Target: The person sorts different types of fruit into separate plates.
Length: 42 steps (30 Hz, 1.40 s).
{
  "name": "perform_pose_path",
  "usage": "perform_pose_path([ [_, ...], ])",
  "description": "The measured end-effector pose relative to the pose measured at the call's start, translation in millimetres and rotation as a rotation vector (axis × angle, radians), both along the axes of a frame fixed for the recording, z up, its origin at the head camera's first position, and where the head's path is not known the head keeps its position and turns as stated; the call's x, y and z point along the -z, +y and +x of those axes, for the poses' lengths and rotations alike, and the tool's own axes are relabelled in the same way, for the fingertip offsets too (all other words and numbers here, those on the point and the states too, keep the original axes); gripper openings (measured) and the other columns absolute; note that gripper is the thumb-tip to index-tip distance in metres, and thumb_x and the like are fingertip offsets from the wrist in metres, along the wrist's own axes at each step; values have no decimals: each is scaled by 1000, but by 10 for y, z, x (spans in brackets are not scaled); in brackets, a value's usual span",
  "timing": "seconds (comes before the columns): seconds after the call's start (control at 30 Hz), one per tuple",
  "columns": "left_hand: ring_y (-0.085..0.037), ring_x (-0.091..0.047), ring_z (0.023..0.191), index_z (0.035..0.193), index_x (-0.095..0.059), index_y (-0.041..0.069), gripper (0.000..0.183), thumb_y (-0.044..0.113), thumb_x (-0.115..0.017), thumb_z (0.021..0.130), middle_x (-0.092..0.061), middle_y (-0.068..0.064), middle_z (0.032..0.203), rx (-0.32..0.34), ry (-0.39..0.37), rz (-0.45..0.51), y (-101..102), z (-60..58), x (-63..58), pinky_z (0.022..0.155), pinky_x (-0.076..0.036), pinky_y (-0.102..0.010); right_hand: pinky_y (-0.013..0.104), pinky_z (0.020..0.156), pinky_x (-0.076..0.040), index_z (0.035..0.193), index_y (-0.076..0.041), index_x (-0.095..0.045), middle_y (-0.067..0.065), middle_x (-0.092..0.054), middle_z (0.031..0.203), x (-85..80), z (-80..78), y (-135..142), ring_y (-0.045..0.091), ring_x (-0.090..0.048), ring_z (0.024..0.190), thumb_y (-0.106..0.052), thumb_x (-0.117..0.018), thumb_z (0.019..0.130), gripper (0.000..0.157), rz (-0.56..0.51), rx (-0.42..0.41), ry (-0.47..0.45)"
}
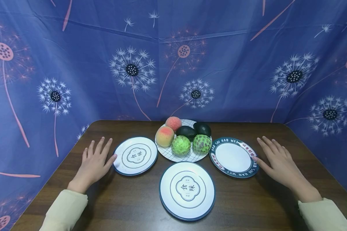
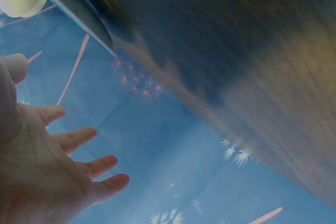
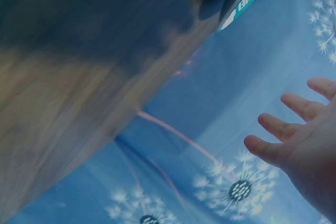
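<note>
My left hand [image 1: 94, 162], palm down with fingers spread, hovers beside a white plate [image 1: 124, 160] with a dark blue rim. Its thumb overlaps that plate's edge in the head view. The left wrist view shows the same hand [image 2: 47, 161] with nothing in its fingers. On the other side my right hand [image 1: 280, 163] is held out likewise, its thumb over the edge of a plate with a green lettered rim [image 1: 248, 171]. In the right wrist view this hand [image 3: 310, 135] has straight, parted fingers and holds nothing.
At the back, a white checked plate [image 1: 169, 154] bears two peaches [image 1: 164, 136], two dark green avocados [image 1: 202, 129] and two bumpy green fruits [image 1: 181, 145]. Nearer me lies another blue-rimmed white plate [image 1: 188, 208]. A blue flowered cloth [image 1: 234, 80] hangs behind the wooden table [image 1: 127, 205].
</note>
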<state>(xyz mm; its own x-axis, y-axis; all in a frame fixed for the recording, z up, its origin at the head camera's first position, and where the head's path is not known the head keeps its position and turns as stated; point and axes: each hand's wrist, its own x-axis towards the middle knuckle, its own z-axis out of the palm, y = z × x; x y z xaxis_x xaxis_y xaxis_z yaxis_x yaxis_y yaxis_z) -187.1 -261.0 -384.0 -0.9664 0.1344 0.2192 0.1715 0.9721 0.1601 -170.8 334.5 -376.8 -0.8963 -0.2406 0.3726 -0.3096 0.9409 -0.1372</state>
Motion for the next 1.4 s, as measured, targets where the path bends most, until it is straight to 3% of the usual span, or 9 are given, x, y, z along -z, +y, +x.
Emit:
perform_pose_path([
  [0.27,-53,-13,131,145,-21,10,66,43,-43,93,-20,-25,147,34,22,-15,40,-91,68,100,-12,-70,66,100,-21,142,-10,-30,22,-31,143,-85,-129,-251,45,-29,128,-34,-61,84,70,-3,-84,50],
  [0.43,-53,-17,129,144,-23,7,63,37,-46,93,-22,-26,145,49,31,-28,55,-138,103,99,-15,-69,64,98,-26,140,-8,-33,21,-35,140,-137,-217,-425,42,-33,125,-30,-63,83,69,11,-134,65],
  [1.1,-50,-39,118,136,-39,3,53,27,-51,91,-43,-27,133,93,98,-118,59,-309,175,92,-34,-63,57,105,-26,139,-7,-34,16,-38,140,-234,-479,-1114,33,-35,128,-32,-61,86,65,75,-286,31],
  [1.4,-49,-43,114,134,-41,1,51,25,-52,90,-47,-27,128,102,63,-145,18,-372,230,90,-36,-62,53,105,-27,139,-8,-35,15,-40,139,-233,-615,-1405,31,-37,127,-31,-60,88,62,91,-388,58],
])
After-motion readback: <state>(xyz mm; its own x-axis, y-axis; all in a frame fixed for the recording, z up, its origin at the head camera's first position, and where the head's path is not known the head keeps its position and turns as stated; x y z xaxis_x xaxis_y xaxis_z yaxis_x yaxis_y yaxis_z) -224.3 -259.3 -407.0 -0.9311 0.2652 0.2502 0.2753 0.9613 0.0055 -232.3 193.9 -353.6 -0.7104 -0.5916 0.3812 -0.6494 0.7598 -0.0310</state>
